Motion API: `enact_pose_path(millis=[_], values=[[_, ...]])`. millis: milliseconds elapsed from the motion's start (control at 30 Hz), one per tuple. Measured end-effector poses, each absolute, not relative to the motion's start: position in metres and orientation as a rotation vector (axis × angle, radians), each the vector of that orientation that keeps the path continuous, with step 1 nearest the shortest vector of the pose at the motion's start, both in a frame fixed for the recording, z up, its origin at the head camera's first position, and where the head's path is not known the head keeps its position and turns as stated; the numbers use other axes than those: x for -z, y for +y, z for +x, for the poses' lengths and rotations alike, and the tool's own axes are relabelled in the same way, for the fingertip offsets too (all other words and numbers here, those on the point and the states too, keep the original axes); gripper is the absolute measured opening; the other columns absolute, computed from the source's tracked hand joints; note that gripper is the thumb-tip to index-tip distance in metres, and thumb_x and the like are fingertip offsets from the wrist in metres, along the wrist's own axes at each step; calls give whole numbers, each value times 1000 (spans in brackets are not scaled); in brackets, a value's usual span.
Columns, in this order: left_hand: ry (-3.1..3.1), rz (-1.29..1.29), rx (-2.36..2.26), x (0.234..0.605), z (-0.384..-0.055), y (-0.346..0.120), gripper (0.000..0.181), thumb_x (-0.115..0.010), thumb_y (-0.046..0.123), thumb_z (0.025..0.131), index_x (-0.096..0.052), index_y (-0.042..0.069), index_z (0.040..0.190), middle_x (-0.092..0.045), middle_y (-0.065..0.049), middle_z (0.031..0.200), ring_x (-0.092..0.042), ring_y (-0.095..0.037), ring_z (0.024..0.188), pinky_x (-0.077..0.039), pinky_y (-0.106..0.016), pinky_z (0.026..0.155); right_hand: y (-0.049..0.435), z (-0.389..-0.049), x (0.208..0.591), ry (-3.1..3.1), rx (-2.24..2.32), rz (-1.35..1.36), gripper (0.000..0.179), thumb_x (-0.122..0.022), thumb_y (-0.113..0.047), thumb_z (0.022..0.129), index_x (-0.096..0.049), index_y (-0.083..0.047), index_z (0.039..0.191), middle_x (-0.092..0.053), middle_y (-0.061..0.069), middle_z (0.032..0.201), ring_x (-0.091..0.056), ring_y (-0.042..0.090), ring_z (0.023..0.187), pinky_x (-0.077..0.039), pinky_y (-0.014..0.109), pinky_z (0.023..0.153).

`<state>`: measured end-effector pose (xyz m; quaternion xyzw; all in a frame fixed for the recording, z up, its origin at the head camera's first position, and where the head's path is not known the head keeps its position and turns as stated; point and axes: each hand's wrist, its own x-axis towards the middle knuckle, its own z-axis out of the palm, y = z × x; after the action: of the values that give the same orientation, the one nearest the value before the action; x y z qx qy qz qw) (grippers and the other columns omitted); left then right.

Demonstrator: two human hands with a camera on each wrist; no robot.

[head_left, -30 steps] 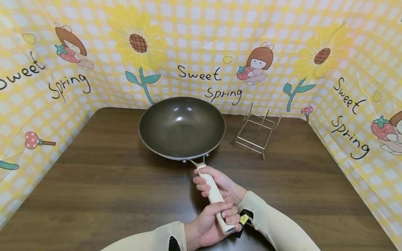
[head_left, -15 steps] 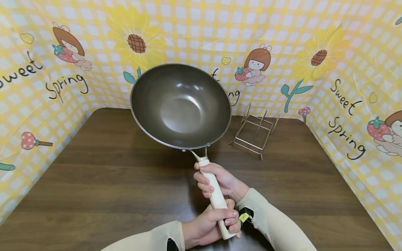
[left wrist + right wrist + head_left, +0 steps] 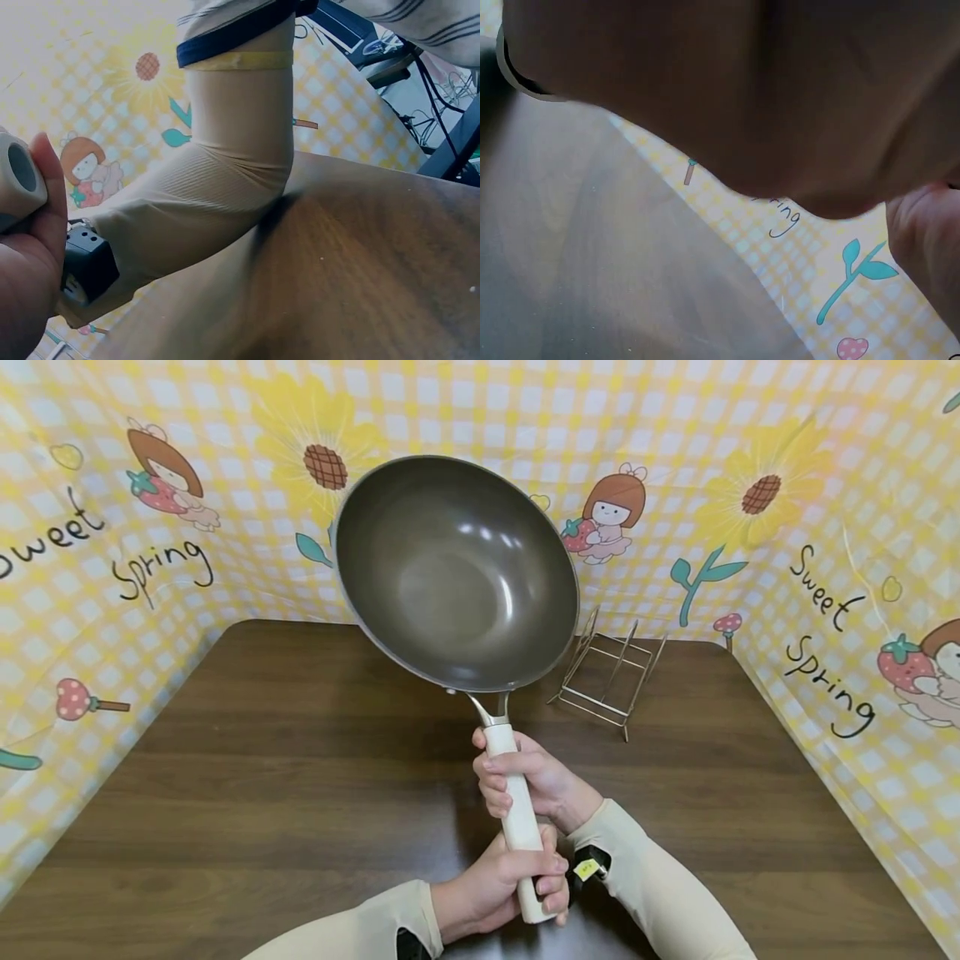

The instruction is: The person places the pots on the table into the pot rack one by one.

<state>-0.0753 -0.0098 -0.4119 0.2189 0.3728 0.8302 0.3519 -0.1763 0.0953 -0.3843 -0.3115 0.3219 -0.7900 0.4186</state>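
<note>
A deep dark-grey wok (image 3: 450, 577) with a cream handle is held up off the table, its inside tilted toward me. My right hand (image 3: 536, 781) grips the upper part of the handle, just below the metal fork that joins it to the wok. Lower down, near the handle's end, my left hand (image 3: 502, 881) wraps its fingers round it. In the left wrist view the round handle end (image 3: 21, 176) shows beside the left hand (image 3: 34, 277). The right wrist view is mostly filled by the dark, blurred right hand (image 3: 727, 90).
A thin metal wire rack (image 3: 611, 681) stands on the brown wooden table (image 3: 262, 760) at the back right, close to the wok's rim. A yellow checked cloth (image 3: 465, 410) with printed flowers hangs round the back and both sides.
The wok has risen and tilted further up, its inside turning toward me, and it has shifted slightly right over the last half second. Both hands keep their grip on the handle.
</note>
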Motion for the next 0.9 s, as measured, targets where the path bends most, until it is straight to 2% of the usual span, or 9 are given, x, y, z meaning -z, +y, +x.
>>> enact_pose_path(millis=[233,367,500,667,800,900], values=[[1004,523,-2146,406,-77,-12,16,-52,4,86,-46,17,80,-44,6,58,-48,-9,51,-52,-29,58,101,-180,383,857,2005,-762,22,-67,-13,93,-49,-17,105,-56,-2,73,-59,10,63,-48,24,59],[1029,545,-2158,405,-77,-14,16,-53,2,85,-46,16,81,-45,6,56,-49,-8,49,-52,-28,54,103,-181,379,893,2014,-779,18,-56,-4,94,-49,-16,105,-62,0,75,-63,12,65,-52,26,62],[1066,561,-2167,407,-78,-13,17,-54,0,84,-46,15,80,-46,6,54,-50,-8,46,-52,-28,51,105,-181,375,901,2017,-811,27,-42,5,89,-47,-14,108,-70,5,82,-70,15,70,-55,28,65],[1143,578,-2173,410,-80,-12,18,-56,-2,83,-45,11,77,-49,6,52,-52,-8,44,-51,-27,50,107,-180,370,886,2001,-827,32,-40,9,87,-44,-13,110,-74,8,92,-73,20,79,-57,30,67],[1207,613,-2194,410,-81,-11,21,-56,-4,82,-37,-5,74,-50,5,50,-52,-8,42,-50,-26,48,108,-179,365,910,1994,-845,33,-40,10,85,-41,-11,109,-74,10,92,-74,22,82,-59,33,69],[1262,654,-2204,410,-82,-11,29,-55,-5,81,-29,-17,78,-50,5,50,-52,-7,42,-50,-24,46,110,-178,362,936,1992,-867,34,-40,11,84,-39,-11,109,-74,10,93,-74,23,83,-59,35,71]])
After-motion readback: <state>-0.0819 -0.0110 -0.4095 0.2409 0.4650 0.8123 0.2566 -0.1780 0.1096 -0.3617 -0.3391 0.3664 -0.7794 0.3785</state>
